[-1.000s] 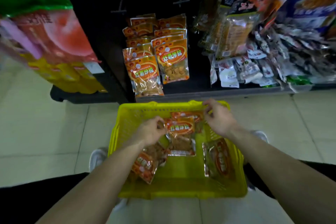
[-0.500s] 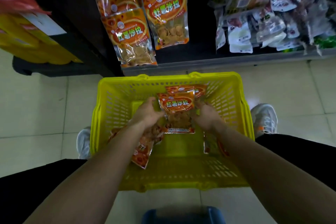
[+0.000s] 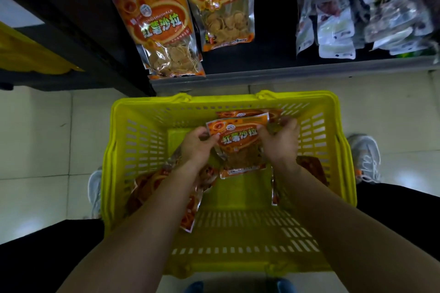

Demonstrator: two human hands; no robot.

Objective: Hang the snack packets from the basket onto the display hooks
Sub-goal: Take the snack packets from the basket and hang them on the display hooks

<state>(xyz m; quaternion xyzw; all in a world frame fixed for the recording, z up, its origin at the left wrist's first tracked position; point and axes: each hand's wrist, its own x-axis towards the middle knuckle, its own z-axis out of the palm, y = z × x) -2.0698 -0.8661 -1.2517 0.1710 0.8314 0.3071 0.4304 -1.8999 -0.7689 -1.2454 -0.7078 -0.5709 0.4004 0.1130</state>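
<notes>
1 snack packet (image 3: 240, 147) is now in both my hands.
My left hand (image 3: 197, 147) and right hand (image 3: 281, 145) each pinch a top corner of it with curled fingers (image 3: 210, 138). A moment ago they were just getting hold of it; now it stands up over the yellow basket (image 3: 142, 107), near the far wall. I think the pick-up is done, and the lift to the hanging packets (image 3: 164, 31) on the far side comes next. More packets (image 3: 190, 207) lie low in the basket, left and right.
</notes>
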